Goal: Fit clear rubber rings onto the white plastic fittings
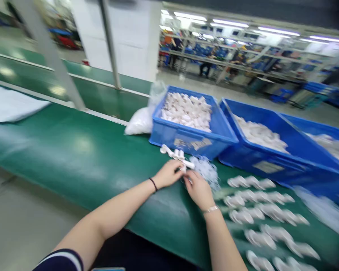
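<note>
My left hand (170, 174), with a dark beaded band at its wrist, pinches a small white plastic fitting (183, 169). Close against it, my right hand (200, 189) has thumb and fingers drawn together at the fitting's lower side; what they grip is too small to make out. Just beyond the hands lie several white curved plastic fittings (178, 154) and a short white tube (189, 164). To the right of these spreads a heap of thin translucent rings (205, 170), close to my right hand.
Blue bins (190, 141) holding white parts line the far side of the green worktop (101, 165). A plastic bag of white pieces (139, 121) leans by the first bin. Rows of white fittings (260, 197) lie at right. A white sheet (11, 103) is at far left.
</note>
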Demonstrator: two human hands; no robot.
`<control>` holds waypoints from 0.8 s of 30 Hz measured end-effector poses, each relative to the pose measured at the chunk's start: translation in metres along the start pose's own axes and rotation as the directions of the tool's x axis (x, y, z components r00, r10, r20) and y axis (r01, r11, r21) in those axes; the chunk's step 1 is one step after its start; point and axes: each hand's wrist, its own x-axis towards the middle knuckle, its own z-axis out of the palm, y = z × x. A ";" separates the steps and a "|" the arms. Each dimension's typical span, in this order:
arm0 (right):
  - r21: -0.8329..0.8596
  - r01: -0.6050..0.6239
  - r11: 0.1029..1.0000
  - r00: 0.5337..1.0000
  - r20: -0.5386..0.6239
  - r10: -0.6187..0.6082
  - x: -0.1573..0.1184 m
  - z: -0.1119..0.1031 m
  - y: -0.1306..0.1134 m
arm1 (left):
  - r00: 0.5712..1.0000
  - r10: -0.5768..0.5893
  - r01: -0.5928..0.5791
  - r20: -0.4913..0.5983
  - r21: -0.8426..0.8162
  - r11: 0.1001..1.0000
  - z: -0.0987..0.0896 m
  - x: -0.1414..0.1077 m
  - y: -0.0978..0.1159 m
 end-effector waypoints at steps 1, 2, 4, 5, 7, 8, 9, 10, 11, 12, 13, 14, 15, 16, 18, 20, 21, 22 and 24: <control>0.012 0.013 1.000 1.000 -0.008 -0.012 -0.001 0.004 0.003 | 0.999 -0.040 0.039 -0.002 -0.074 0.996 0.000 0.000 0.001; 0.019 0.014 1.000 1.000 -0.029 -0.013 -0.001 0.008 0.007 | 0.997 -0.083 0.081 -0.011 -0.118 0.990 0.000 -0.001 0.000; 0.036 -0.018 0.999 0.995 -0.100 0.022 0.000 0.015 0.016 | 0.985 -0.171 0.165 -0.016 -0.197 0.966 -0.003 -0.002 -0.002; 0.055 -0.050 0.997 0.988 -0.144 0.058 0.000 0.016 0.019 | 0.980 -0.198 0.188 -0.015 -0.238 0.953 -0.004 -0.004 -0.002; 0.104 -0.101 0.989 0.965 -0.232 0.123 -0.001 0.016 0.022 | 0.977 -0.215 0.206 -0.004 -0.274 0.939 -0.007 -0.008 0.000; 0.127 -0.109 0.986 0.954 -0.264 0.140 -0.001 0.015 0.021 | 0.979 -0.205 0.202 0.018 -0.270 0.942 -0.008 -0.011 0.002; 0.145 -0.103 0.984 0.948 -0.285 0.141 -0.002 0.014 0.020 | 0.981 -0.187 0.194 0.052 -0.255 0.947 -0.009 -0.013 0.004; 0.157 -0.088 0.984 0.946 -0.295 0.132 -0.002 0.014 0.018 | 0.982 -0.168 0.185 0.092 -0.238 0.953 -0.009 -0.015 0.006; 0.165 -0.072 0.984 0.947 -0.297 0.119 -0.002 0.014 0.016 | 0.980 -0.148 0.175 0.131 -0.227 0.958 -0.009 -0.016 0.007; 0.173 -0.058 0.983 0.950 -0.294 0.107 -0.001 0.015 0.015 | 0.978 -0.131 0.166 0.164 -0.222 0.961 -0.008 -0.018 0.009; 0.183 -0.052 0.982 0.952 -0.288 0.104 -0.001 0.015 0.012 | 0.975 -0.125 0.165 0.184 -0.218 0.962 -0.007 -0.018 0.010; 0.195 -0.055 0.979 0.953 -0.282 0.110 0.000 0.016 0.010 | 0.972 -0.134 0.174 0.192 -0.210 0.962 -0.007 -0.019 0.010; 0.212 -0.064 0.975 0.954 -0.274 0.122 0.000 0.017 0.008 | 0.970 -0.155 0.191 0.189 -0.195 0.962 -0.006 -0.020 0.010; 0.233 -0.075 0.970 0.956 -0.261 0.137 0.001 0.017 0.006 | 0.967 -0.182 0.213 0.180 -0.173 0.962 -0.006 -0.020 0.010; 0.280 -0.096 0.955 0.960 -0.227 0.163 0.001 0.017 0.002 | 0.962 -0.222 0.243 0.158 -0.124 0.962 -0.007 -0.021 0.011; 0.328 -0.115 0.938 0.961 -0.201 0.188 0.000 0.015 -0.001 | 0.965 -0.211 0.226 0.157 -0.087 0.970 -0.009 -0.022 0.014; 0.354 -0.121 0.927 0.962 -0.189 0.198 0.000 0.014 -0.002 | 0.966 -0.193 0.208 0.170 -0.072 0.975 -0.011 -0.023 0.016; 0.385 -0.124 0.915 0.963 -0.176 0.205 0.000 0.013 -0.003 | 0.966 -0.176 0.189 0.188 -0.056 0.980 -0.012 -0.023 0.018; 0.463 -0.136 0.876 0.965 -0.140 0.224 0.000 0.010 -0.003 | 0.965 -0.141 0.149 0.221 -0.018 0.989 -0.015 -0.024 0.023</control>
